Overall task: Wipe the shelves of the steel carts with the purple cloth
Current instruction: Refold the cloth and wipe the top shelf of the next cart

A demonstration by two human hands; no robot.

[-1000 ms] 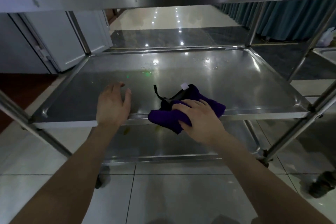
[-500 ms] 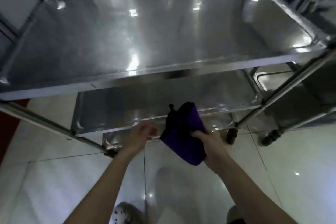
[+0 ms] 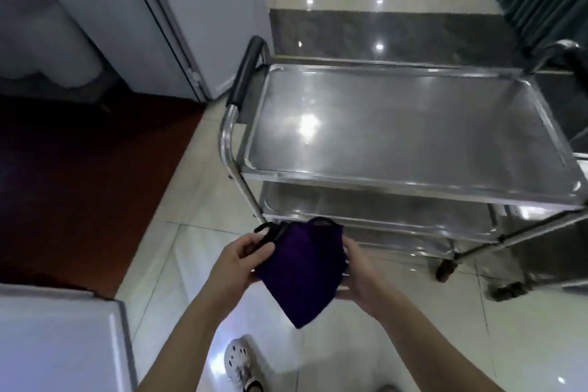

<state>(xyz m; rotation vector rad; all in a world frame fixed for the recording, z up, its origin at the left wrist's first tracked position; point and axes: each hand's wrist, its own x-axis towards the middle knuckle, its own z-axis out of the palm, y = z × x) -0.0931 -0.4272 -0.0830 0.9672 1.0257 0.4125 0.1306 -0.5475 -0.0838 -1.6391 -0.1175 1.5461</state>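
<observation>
Purple cloth [image 3: 302,270] is up in front of me, lower middle of the frame, hanging over the tiled floor [image 3: 178,264] just short of the steel cart [image 3: 227,143] and touching none of its shelves. It looks soft and light: it droops to a point at the bottom with no stiffness, so I reckon it'll fold or bunch however I squeeze it and won't slide out of a grip. The best hold, to my mind, is a folded pad under a flat palm, with the black loop [image 3: 265,231] at its top left corner tucked away so it doesn't drag on the steel. My left hand [image 3: 241,261] has its fingers curled in, pinching that top left corner right by the loop. My right hand [image 3: 359,274] grips the right edge, and some of its fingers go behind the fabric where I can't see them. The hands are apart, with the cloth slung loosely between them. The top shelf [image 3: 413,137] fills the centre right, shiny and full of glare spots. A lower shelf [image 3: 381,207] peeks out beneath it, just above the cloth in the frame. The black-gripped handle [image 3: 245,73] stands at the cart's left end. My shoe [image 3: 238,363] shows at the bottom edge.
</observation>
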